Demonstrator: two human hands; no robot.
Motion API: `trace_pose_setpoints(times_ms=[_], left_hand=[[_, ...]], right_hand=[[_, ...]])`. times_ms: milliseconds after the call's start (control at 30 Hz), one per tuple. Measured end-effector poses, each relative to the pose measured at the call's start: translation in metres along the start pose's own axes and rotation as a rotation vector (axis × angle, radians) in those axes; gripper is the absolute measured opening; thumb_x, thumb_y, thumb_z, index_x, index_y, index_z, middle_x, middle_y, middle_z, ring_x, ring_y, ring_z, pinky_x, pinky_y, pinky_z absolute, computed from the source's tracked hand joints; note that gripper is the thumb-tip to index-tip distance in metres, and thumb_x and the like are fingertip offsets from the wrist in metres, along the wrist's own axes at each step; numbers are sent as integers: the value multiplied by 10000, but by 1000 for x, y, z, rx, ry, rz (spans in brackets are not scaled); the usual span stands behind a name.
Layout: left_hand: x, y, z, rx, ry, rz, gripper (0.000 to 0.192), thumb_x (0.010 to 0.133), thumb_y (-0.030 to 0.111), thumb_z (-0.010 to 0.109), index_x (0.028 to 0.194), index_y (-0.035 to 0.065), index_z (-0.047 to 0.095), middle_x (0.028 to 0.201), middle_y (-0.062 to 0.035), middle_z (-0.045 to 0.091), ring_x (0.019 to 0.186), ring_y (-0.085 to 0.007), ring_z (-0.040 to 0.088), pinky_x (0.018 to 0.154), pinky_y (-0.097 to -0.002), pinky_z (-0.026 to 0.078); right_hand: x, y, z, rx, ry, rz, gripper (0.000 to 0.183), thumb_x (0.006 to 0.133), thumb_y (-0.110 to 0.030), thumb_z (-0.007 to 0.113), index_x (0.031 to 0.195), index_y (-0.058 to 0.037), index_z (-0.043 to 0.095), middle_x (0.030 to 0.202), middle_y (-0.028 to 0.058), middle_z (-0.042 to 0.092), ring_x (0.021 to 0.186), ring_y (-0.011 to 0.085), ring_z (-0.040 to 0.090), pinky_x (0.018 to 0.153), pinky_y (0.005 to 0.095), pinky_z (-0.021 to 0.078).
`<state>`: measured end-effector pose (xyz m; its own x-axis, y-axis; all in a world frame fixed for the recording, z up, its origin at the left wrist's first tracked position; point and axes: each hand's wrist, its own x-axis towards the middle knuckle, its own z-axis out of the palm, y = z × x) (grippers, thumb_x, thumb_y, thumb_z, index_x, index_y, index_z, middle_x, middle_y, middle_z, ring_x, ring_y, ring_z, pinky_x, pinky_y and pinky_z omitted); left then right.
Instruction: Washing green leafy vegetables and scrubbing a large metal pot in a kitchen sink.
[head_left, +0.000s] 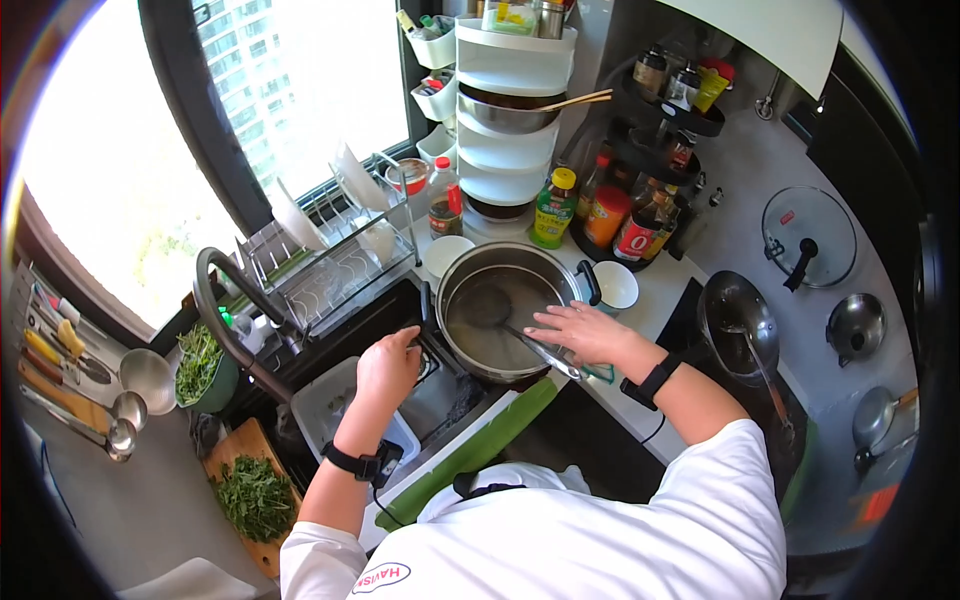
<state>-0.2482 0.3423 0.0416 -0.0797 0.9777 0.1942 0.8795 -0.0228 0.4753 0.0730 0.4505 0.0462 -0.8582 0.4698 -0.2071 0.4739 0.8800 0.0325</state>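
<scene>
A large steel pot (448, 341) holds cloudy liquid before me, partly over the sink edge. Its left black handle (428, 306) is just beyond my left hand (388, 369), whose fingers are loosely bent, with nothing visible in them. My right hand (581, 332) spreads its fingers over the pot's right rim, above the handle of a metal ladle (540, 349). The ladle's bowl sits in the liquid, and its handle leans on the near rim. Whether the right palm touches the pot is hidden. The pot's right black handle (589, 283) stands beyond that hand.
A white bowl (616, 286) and sauce bottles (555, 208) stand behind the pot. Left are a curved faucet (217, 300), a plastic basin (311, 401) in the sink, a dish rack (352, 262) and greens (255, 496) on a cutting board (255, 442). A wok (739, 319) sits right.
</scene>
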Motion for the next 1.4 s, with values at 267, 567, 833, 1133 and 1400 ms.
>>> trace_pose_setpoints(times_ms=[267, 567, 833, 1133, 1400], left_hand=[[52, -4, 49, -172, -35, -256, 513, 815, 370, 615, 1099, -51, 544, 927, -205, 625, 905, -344, 599, 769, -411, 472], [67, -14, 63, -243, -20, -345, 437, 775, 388, 620, 870, -35, 568, 881, -227, 614, 862, -382, 589, 748, -446, 457], [43, -23, 58, -329, -45, -402, 340, 735, 266, 587, 855, -53, 598, 901, -265, 617, 899, -401, 597, 787, -449, 465], [-24, -29, 4, -333, 241, -454, 322, 709, 267, 580, 760, -47, 529, 854, -239, 566, 848, -418, 549, 751, -468, 428], [-77, -9, -75, -146, 393, -513, 437, 799, 394, 577, 733, -37, 545, 816, -195, 578, 780, -372, 571, 706, -437, 448]], right_hand=[[0, -4, 25, 155, 243, -79, 543, 694, -506, 691, 1172, -264, 605, 1484, 120, 227, 1390, 341, 121, 1089, 578, 123], [-2, 46, 20, 1009, 659, 582, 191, 771, -240, 629, 933, -161, 692, 1394, 135, 374, 1363, 351, 181, 1096, 400, 179], [0, 26, -4, 1394, 504, 747, 205, 760, -190, 594, 936, -111, 665, 884, -30, 581, 850, 99, 509, 760, 242, 398], [26, -5, -22, 1441, 579, 591, 246, 733, -248, 551, 897, -101, 662, 737, -44, 548, 702, 56, 481, 607, 216, 341], [87, -36, -6, 1750, 86, 565, 325, 799, -405, 476, 1010, -210, 628, 739, -63, 608, 672, 55, 470, 613, 290, 263]])
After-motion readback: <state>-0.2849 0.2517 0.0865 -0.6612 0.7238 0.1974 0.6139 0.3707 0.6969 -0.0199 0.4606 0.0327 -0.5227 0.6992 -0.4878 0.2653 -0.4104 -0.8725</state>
